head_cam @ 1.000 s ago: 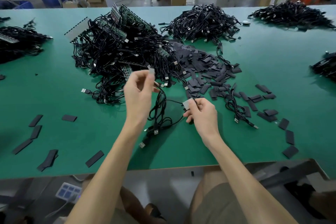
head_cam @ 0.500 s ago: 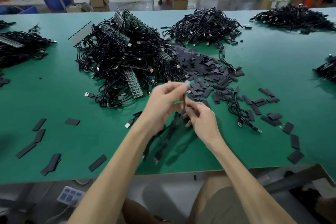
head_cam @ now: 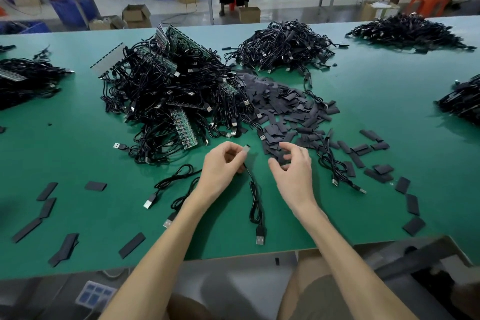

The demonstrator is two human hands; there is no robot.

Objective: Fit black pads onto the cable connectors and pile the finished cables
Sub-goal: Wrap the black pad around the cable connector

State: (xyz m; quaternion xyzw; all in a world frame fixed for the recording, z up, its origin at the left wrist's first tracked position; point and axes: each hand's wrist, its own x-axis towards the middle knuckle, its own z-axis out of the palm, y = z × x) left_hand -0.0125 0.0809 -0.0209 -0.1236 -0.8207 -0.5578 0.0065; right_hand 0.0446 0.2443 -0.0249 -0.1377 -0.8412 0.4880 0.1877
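Left hand (head_cam: 223, 163) is pinching the connector (head_cam: 246, 149) mid-frame. Right hand (head_cam: 293, 166), relaxed and empty, is hovering by the pads (head_cam: 285, 109); best singling out one.

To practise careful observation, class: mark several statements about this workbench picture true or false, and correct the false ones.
1. The left hand pinches one end of a cable. True.
2. The right hand grips that cable's USB plug. False: the plug lies on the table, apart from that hand.
3. The loose black pads are heaped right of the cable heap with circuit boards. True.
4. The table is blue. False: it is green.
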